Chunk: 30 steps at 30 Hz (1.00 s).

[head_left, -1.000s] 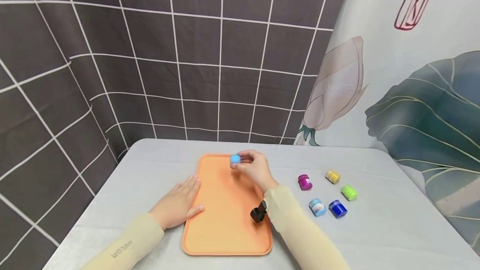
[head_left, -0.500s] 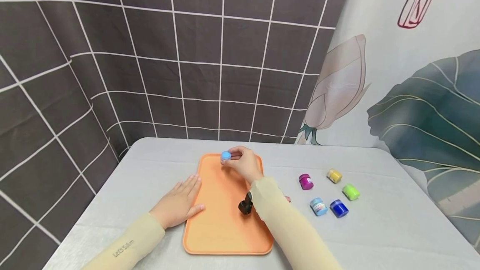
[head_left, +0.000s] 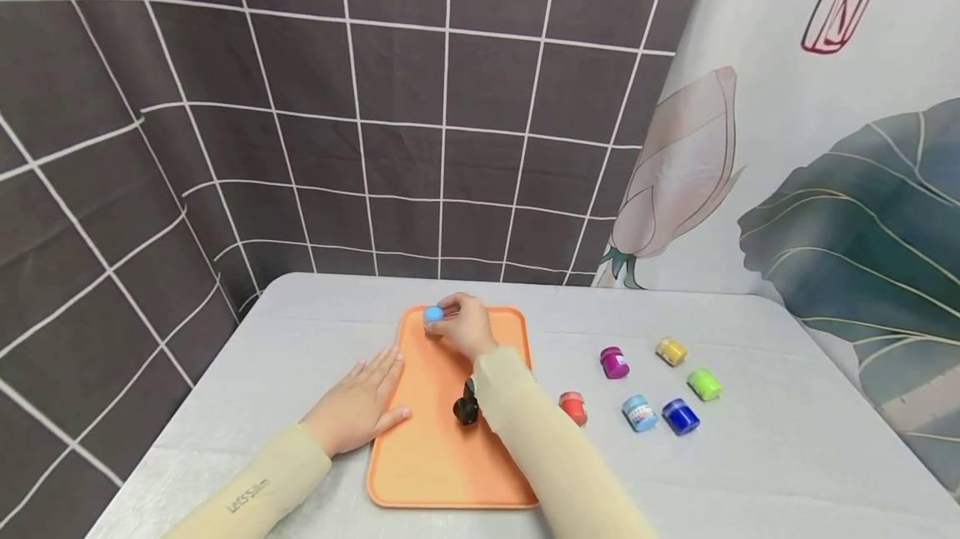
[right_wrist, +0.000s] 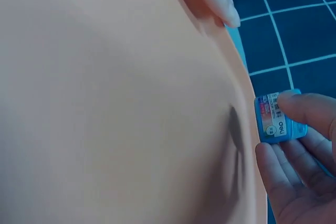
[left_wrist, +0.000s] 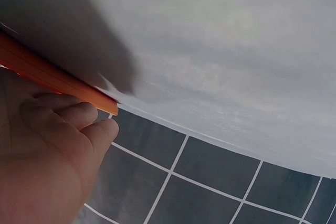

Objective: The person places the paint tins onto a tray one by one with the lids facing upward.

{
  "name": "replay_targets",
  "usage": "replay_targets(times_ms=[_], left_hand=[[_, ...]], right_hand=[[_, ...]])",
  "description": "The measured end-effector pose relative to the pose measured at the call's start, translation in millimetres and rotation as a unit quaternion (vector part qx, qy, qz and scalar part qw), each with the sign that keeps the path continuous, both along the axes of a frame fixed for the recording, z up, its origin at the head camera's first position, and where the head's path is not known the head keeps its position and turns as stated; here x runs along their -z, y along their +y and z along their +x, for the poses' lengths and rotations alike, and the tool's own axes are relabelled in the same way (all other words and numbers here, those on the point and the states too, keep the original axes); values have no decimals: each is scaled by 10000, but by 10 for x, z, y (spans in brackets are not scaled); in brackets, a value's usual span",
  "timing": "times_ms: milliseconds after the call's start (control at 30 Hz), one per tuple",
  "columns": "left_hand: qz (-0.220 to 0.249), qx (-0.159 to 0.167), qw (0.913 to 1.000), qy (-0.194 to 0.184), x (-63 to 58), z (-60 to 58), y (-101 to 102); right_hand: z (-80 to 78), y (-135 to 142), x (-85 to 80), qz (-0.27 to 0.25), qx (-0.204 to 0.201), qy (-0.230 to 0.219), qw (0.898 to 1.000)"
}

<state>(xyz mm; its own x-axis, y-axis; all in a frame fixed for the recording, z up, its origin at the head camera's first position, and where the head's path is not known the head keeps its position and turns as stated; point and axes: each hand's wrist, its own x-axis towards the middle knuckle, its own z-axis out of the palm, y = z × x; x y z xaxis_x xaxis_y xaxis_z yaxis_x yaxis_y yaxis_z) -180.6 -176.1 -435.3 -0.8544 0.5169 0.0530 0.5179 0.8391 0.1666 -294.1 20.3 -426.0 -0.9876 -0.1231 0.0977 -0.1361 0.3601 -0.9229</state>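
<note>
In the head view, my right hand (head_left: 467, 326) pinches a small light-blue paint jar (head_left: 432, 315) between thumb and fingers, over the far left part of an orange tray (head_left: 442, 472). The right wrist view shows the labelled side of this jar (right_wrist: 273, 116), with the thumb on its label and the fingers below. My left hand (head_left: 356, 406) rests with straight fingers along the tray's left edge, its thumb reaching over the rim. From the left wrist view, the left hand's fingers (left_wrist: 79, 115) lie against the tray's orange edge (left_wrist: 58, 80).
Right of the tray, several paint jars lie on the white-covered table: red (head_left: 573, 407), purple (head_left: 614, 362), yellow (head_left: 671, 351), green (head_left: 704, 383), light blue (head_left: 639, 412) and dark blue (head_left: 680, 416). A dark gridded curtain (head_left: 390, 147) hangs behind the table.
My right hand has carried the light-blue paint jar leftward across the tray's far end. The red jar, hidden before by the right sleeve, now shows. My left hand stays put.
</note>
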Motion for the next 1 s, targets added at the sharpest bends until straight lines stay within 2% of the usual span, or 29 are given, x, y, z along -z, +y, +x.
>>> replay_targets(times_ms=[300, 533, 800, 1000], left_hand=[[144, 7, 9999, -27, -23, 8, 7], [-2, -41, 10000, 22, 0, -5, 5], [183, 58, 9997, 142, 32, -8, -5], [82, 3, 9999, 110, 39, -8, -7]], right_hand=[[10, -77, 4, 390, 37, 35, 9992], [11, -73, 33, 597, -106, 180, 9980], [6, -62, 11, 646, -124, -20, 9978], [34, -43, -48, 730, -131, -78, 9972]])
